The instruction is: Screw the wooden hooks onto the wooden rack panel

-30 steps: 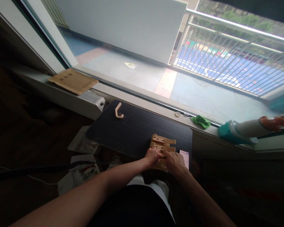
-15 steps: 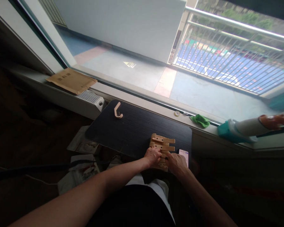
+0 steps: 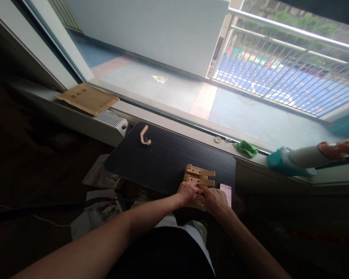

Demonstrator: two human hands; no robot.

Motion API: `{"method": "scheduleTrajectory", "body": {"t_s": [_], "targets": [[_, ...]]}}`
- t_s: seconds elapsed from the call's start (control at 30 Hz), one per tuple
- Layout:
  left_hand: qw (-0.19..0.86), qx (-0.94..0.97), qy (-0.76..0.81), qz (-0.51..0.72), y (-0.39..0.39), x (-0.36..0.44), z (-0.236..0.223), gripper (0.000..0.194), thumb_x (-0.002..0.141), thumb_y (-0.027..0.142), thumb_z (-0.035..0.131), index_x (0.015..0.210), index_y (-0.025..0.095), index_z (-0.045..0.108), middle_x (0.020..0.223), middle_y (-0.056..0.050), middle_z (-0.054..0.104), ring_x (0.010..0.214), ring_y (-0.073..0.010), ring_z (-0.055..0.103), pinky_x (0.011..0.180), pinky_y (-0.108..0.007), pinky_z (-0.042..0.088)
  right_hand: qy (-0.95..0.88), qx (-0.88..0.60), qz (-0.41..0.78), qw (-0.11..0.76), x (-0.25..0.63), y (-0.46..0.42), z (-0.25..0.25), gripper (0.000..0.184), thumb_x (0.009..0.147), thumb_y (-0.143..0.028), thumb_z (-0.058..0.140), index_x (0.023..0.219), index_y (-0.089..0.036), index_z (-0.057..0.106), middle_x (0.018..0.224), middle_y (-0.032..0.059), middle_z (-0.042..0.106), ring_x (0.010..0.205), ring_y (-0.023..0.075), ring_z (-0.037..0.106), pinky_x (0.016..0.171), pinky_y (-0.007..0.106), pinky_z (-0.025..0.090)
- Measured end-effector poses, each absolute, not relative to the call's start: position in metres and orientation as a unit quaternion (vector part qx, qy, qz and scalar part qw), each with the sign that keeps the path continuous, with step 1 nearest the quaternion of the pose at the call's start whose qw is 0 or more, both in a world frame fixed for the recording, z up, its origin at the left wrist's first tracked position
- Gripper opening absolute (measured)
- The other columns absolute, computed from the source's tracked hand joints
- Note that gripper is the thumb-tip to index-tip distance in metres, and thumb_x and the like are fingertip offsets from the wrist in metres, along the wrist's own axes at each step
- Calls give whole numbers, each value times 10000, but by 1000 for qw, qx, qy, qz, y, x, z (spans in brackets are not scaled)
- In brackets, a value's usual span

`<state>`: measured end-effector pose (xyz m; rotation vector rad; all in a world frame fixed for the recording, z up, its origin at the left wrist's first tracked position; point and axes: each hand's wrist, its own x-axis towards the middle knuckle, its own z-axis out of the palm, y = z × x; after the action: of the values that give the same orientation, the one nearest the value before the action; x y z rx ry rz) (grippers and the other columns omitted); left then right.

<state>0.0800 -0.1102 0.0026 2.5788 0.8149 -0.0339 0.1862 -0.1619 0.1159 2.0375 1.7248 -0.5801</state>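
A tan object [image 3: 198, 171] with several parallel strap-like strips and dark holes lies near the right end of the dark table; I cannot tell its exact kind. My left hand [image 3: 188, 192] has its fingers curled onto the object's left side and pressed against a lower strip. From the right, my right hand [image 3: 215, 200] meets it with bent, closed fingers at the same strip, whose end they hide. Just beyond my right hand is a phone [image 3: 226, 190] with a lit screen. A separate J-shaped tan strip [image 3: 143, 136] lies at the table's far left.
The dark table [image 3: 168, 151] stands against a window sill. On the sill are a tape roll [image 3: 218, 139], a green cloth [image 3: 246, 148] and a teal container [image 3: 282, 160]. A brown envelope [image 3: 88, 99] rests above a radiator [image 3: 112, 120] on the left.
My right hand has shifted slightly left and down along the tan object, closer to my left fingers. My left hand stays in place.
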Motion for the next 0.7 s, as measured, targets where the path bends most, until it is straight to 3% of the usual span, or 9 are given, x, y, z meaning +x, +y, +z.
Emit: {"method": "scheduleTrajectory", "body": {"t_s": [0.17,0.43,0.57,0.7], "targets": [[217,931,292,-13,-110,79,3,167,788,282,538,834,226,689,887,-39,622,864,-199,548,701,-295,421,684,670,-210,199,187,-159,112,268,863,-180,392,899,-210,656,862,62,682,810,187,634,672,261,411],[211,932,294,-5,-111,80,2,152,771,272,550,805,224,691,871,-36,625,853,-196,549,715,-302,419,567,768,-238,180,199,-167,99,305,855,-367,387,909,-221,650,910,63,682,860,203,625,663,267,417],[210,935,286,-1,-110,79,0,143,768,276,554,806,239,688,879,-26,623,852,-200,548,698,-305,421,649,711,-193,188,197,-165,108,239,839,-244,421,934,-228,640,884,51,675,821,196,629,650,263,414],[212,934,289,1,-111,79,-1,151,776,285,549,812,232,686,867,-32,622,852,-203,549,698,-303,420,696,663,-185,204,190,-161,113,295,841,-133,372,865,-184,662,860,72,678,803,188,632,650,255,415]]}}
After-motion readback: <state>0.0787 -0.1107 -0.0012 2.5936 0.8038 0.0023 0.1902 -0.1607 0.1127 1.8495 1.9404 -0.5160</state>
